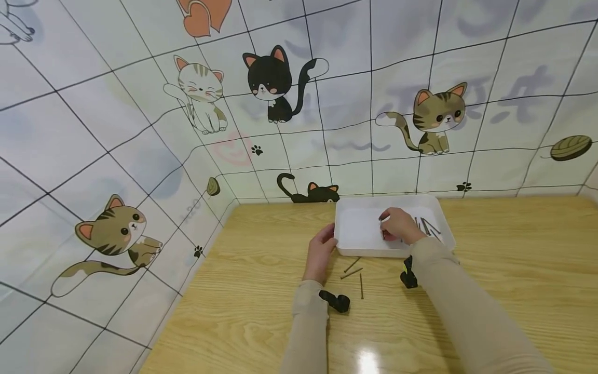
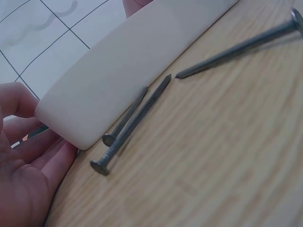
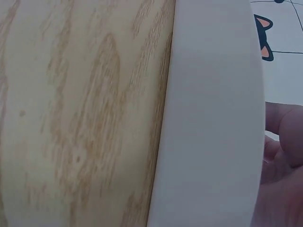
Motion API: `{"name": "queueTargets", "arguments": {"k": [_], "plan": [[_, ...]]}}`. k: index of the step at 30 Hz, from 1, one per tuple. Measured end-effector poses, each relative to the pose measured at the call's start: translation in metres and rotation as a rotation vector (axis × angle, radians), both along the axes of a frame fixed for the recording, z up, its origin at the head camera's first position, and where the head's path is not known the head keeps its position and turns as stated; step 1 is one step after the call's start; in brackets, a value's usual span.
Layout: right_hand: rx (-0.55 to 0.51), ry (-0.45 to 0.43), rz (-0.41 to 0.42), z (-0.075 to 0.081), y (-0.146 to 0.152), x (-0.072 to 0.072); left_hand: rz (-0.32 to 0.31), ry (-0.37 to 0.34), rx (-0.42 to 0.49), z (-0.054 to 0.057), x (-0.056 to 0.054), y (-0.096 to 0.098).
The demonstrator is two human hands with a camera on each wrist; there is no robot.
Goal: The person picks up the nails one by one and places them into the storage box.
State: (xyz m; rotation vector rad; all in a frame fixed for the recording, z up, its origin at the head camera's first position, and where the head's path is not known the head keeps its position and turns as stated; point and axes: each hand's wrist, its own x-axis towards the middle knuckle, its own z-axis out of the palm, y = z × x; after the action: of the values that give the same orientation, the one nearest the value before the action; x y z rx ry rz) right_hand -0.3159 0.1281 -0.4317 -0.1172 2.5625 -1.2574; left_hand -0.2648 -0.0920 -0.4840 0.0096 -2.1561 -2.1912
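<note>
A white tray (image 1: 359,251) lies on the table near the back wall. My left hand (image 1: 321,253) holds its left end; in the left wrist view, the thumb (image 2: 18,98) touches the corner and the other fingers lie along the outside. Inside the tray, my right hand (image 1: 401,225) reaches down with bent fingers. Whether anything is between those fingertips is hidden. Several nails (image 1: 426,227) lie in the tray's right part, beside the right hand. In front of the tray, three loose nails (image 2: 137,118) rest on the wood, two of them close together.
The wood-grain table (image 1: 252,291) meets a cat-patterned wall covering (image 1: 355,114) right behind the tray, and another covered wall (image 1: 93,187) runs along the left side. A black wrist camera (image 1: 336,301) sits on the left sleeve, another camera (image 1: 408,274) on the right.
</note>
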Motion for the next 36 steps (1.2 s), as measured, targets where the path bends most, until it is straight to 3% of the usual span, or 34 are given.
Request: {"name": "queueTargets", "arguments": {"k": [5,16,21,28,36], "plan": [[0.124,0.049,0.020,-0.003,-0.002,-0.003,0.006,0.012,-0.029,-0.008,-0.004,0.001],[0.364,0.149,0.085,0.001,-0.011,0.004,0.016,0.009,-0.028,-0.009,-0.003,0.000],[0.378,0.139,0.070,0.004,-0.014,0.008,0.012,0.006,-0.031,-0.008,-0.003,0.000],[0.366,0.189,0.073,0.005,-0.015,0.014,0.018,0.010,-0.022,-0.005,-0.002,0.000],[0.315,0.148,0.085,0.012,-0.009,0.014,0.007,0.004,-0.023,-0.006,-0.003,0.000]]}}
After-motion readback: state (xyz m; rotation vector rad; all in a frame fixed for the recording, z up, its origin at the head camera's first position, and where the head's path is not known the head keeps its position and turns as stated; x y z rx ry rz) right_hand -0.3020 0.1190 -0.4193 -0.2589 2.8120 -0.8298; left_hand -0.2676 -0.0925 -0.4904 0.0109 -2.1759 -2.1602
